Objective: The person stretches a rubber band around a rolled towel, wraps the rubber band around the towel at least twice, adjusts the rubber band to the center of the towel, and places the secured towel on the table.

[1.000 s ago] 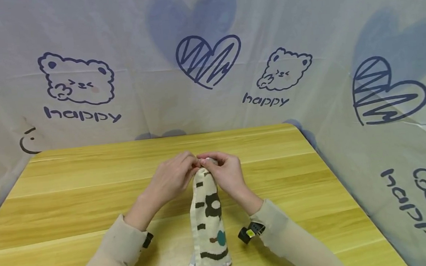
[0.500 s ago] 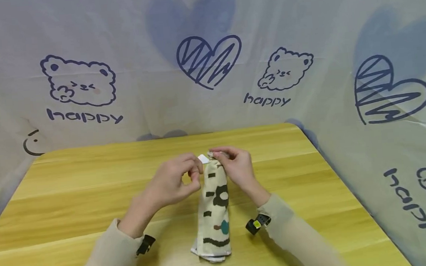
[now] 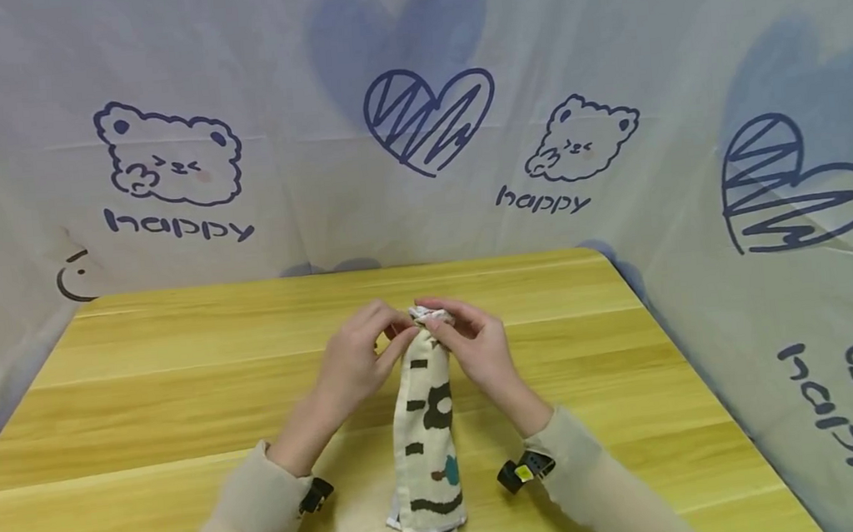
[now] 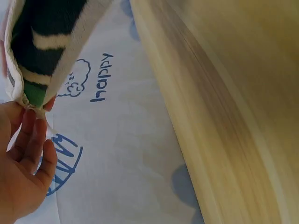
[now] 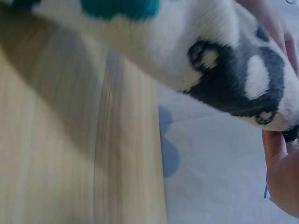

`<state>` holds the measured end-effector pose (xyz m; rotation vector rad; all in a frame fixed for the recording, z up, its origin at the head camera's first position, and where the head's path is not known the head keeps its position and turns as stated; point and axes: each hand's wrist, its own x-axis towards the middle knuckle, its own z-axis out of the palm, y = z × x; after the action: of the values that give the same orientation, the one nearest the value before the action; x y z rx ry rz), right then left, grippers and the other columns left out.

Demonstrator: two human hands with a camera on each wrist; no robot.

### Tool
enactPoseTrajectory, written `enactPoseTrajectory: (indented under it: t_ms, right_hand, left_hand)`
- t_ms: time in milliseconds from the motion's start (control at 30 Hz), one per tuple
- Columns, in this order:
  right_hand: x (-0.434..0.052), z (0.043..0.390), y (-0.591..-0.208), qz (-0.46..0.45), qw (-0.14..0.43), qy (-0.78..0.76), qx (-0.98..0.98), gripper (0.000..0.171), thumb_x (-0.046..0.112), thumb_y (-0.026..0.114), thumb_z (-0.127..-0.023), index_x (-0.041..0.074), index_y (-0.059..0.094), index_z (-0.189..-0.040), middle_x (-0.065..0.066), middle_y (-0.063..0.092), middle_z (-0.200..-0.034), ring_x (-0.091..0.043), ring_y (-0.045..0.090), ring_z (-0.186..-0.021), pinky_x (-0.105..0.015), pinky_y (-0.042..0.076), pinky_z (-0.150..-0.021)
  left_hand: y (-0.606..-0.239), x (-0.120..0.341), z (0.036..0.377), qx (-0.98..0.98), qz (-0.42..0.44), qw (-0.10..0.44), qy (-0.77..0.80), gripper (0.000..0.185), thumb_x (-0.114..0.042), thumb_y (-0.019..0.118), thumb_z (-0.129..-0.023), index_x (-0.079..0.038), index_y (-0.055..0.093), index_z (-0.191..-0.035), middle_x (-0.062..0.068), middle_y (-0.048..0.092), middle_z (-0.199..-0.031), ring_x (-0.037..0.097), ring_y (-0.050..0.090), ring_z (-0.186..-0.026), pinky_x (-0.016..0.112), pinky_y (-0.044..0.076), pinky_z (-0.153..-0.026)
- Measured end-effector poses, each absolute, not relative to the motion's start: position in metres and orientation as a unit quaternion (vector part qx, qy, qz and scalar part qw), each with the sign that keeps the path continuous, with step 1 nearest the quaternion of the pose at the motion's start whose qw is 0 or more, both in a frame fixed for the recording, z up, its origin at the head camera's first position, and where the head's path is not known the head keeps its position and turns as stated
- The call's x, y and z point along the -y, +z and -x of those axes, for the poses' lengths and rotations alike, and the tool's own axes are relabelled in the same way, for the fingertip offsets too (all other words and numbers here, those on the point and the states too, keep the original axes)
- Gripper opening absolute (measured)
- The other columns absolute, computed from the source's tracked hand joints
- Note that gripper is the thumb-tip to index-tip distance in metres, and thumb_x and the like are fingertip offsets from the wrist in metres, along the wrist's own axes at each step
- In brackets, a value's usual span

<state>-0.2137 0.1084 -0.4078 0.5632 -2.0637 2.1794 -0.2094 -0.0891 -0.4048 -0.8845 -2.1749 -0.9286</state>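
A cream towel (image 3: 423, 429) with dark brown bear patterns and a teal spot hangs folded lengthwise in the head view, its top bunched together. My left hand (image 3: 358, 355) pinches the bunched top from the left side. On the other side, my right hand (image 3: 481, 349) grips the same top end between thumb and fingers. Close up in the left wrist view, the left fingers (image 4: 35, 144) pinch the edge of the towel (image 4: 56, 42), whose green and dark side shows. In the right wrist view the towel (image 5: 163, 51) hides much of the right hand (image 5: 282, 179).
A wooden table (image 3: 181, 402) with light yellow grain lies beneath the hands. White curtains (image 3: 299, 176) printed with bears, hearts and "happy" surround it at the back and sides. A black wrist camera (image 3: 521, 471) sits at the right cuff and another (image 3: 315, 495) at the left.
Half a second ago my left hand was apart from the towel, near a small white tag; now it is back on the bunched top. The right hand has kept its hold.
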Motion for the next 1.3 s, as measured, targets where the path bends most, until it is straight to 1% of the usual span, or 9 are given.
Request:
enactPoseTrajectory:
  t_ms: [200,333,433,633,800,933,1033,1133,1300]
  right_hand:
    - [-0.104,0.217,-0.407,-0.174,0.022,0.769,0.615,0.040,-0.009,0.061,-0.095,-0.009,0.063,-0.135,-0.020,0.066,-0.135,-0.011,0.066,-0.098,-0.017,0.053,-0.072]
    - [-0.101,0.219,-0.404,-0.189,0.008,0.782,0.594,0.053,-0.017,0.056,-0.088,-0.010,0.058,-0.140,-0.020,0.060,-0.144,-0.018,0.064,-0.118,-0.020,0.055,-0.087]
    - [-0.099,0.221,-0.404,-0.192,-0.008,0.783,0.592,0.056,-0.019,0.056,-0.088,-0.009,0.056,-0.142,-0.020,0.056,-0.149,-0.022,0.061,-0.128,-0.022,0.055,-0.092]
    - [-0.098,0.221,-0.405,-0.162,-0.024,0.780,0.604,0.053,-0.018,0.059,-0.090,-0.004,0.060,-0.141,-0.014,0.059,-0.148,-0.024,0.063,-0.123,-0.020,0.056,-0.084]
    - [-0.097,0.219,-0.403,-0.156,-0.039,0.757,0.633,0.050,-0.017,0.062,-0.093,-0.003,0.060,-0.141,-0.016,0.058,-0.147,-0.020,0.067,-0.112,-0.019,0.056,-0.078]
    - [-0.097,0.217,-0.399,-0.156,-0.049,0.740,0.653,0.048,-0.014,0.063,-0.096,0.001,0.062,-0.141,-0.016,0.058,-0.144,-0.015,0.068,-0.101,-0.017,0.052,-0.066]
    - [-0.096,0.216,-0.397,-0.161,-0.050,0.740,0.651,0.047,-0.011,0.064,-0.096,0.002,0.062,-0.141,-0.018,0.059,-0.143,-0.014,0.068,-0.101,-0.017,0.048,-0.062]
    - [-0.095,0.218,-0.396,-0.164,-0.044,0.743,0.647,0.044,-0.005,0.065,-0.099,0.001,0.062,-0.142,-0.018,0.059,-0.144,-0.014,0.068,-0.106,-0.017,0.053,-0.070]
    - [-0.096,0.221,-0.397,-0.133,-0.045,0.759,0.636,0.041,0.007,0.061,-0.104,-0.003,0.058,-0.144,-0.021,0.058,-0.147,-0.014,0.065,-0.118,-0.025,0.055,-0.096]
  left_hand:
    - [-0.405,0.085,0.208,0.815,0.341,0.375,-0.281,0.015,-0.013,0.084,-0.089,-0.006,0.077,-0.099,0.007,0.072,-0.100,0.023,0.070,-0.088,0.035,0.060,-0.074]
    - [-0.405,0.085,0.211,0.808,0.337,0.410,-0.257,0.015,-0.011,0.085,-0.088,-0.005,0.079,-0.099,0.008,0.074,-0.100,0.025,0.071,-0.088,0.036,0.062,-0.073]
    - [-0.407,0.087,0.213,0.807,0.325,0.426,-0.248,0.014,-0.009,0.086,-0.086,-0.006,0.080,-0.098,0.007,0.075,-0.098,0.025,0.072,-0.084,0.036,0.062,-0.070]
    - [-0.411,0.090,0.217,0.811,0.326,0.437,-0.212,0.014,-0.007,0.085,-0.084,-0.005,0.080,-0.097,0.007,0.076,-0.095,0.023,0.073,-0.081,0.034,0.061,-0.066]
    - [-0.413,0.093,0.218,0.820,0.332,0.425,-0.191,0.013,-0.007,0.087,-0.082,-0.007,0.082,-0.094,0.005,0.076,-0.092,0.021,0.072,-0.079,0.031,0.059,-0.059]
    - [-0.413,0.094,0.218,0.825,0.333,0.417,-0.187,0.013,-0.007,0.087,-0.081,-0.007,0.082,-0.093,0.004,0.076,-0.091,0.021,0.072,-0.077,0.030,0.057,-0.054]
    - [-0.411,0.095,0.219,0.822,0.329,0.422,-0.192,0.010,-0.007,0.082,-0.083,-0.005,0.081,-0.092,0.006,0.076,-0.090,0.021,0.072,-0.076,0.030,0.057,-0.054]
    - [-0.410,0.095,0.220,0.814,0.327,0.439,-0.195,0.007,-0.008,0.078,-0.084,-0.005,0.080,-0.090,0.006,0.076,-0.089,0.022,0.072,-0.075,0.030,0.059,-0.056]
    - [-0.410,0.095,0.221,0.790,0.333,0.476,-0.199,0.010,-0.011,0.071,-0.090,-0.003,0.078,-0.090,0.008,0.077,-0.089,0.023,0.073,-0.074,0.032,0.061,-0.059]
